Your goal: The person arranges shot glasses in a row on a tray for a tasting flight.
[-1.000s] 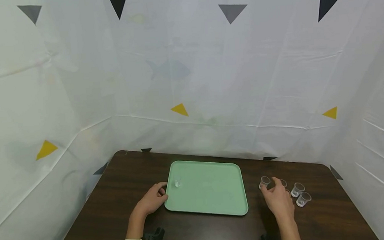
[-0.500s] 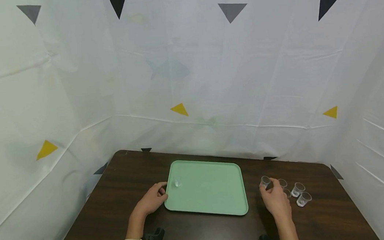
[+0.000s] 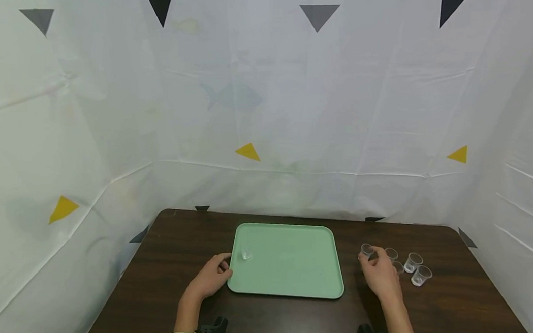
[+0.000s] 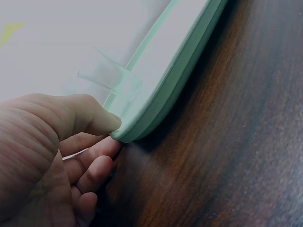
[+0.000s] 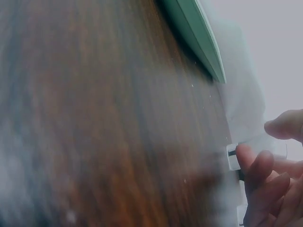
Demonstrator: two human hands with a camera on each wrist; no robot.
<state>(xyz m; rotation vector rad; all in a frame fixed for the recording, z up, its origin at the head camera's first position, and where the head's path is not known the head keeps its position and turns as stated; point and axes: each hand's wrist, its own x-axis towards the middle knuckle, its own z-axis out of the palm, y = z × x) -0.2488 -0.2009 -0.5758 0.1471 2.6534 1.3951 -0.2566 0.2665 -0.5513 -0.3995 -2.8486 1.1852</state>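
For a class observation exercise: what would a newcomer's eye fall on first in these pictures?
The pale green, rectangular, round-cornered tray comes first, lying on the dark brown, wood-grained table, a small, clear, round cup sitting near its left side. Next come the hands: the left hand pinches the tray's left edge; the right hand holds one of five similar cups to the tray's right.

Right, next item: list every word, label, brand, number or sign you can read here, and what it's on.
None can be read in any view.
Green tray: no lettering shows.
Clear cups: any marking is too small to read.
White curtain: triangles, no words.
Dark wrist straps: too small to tell.
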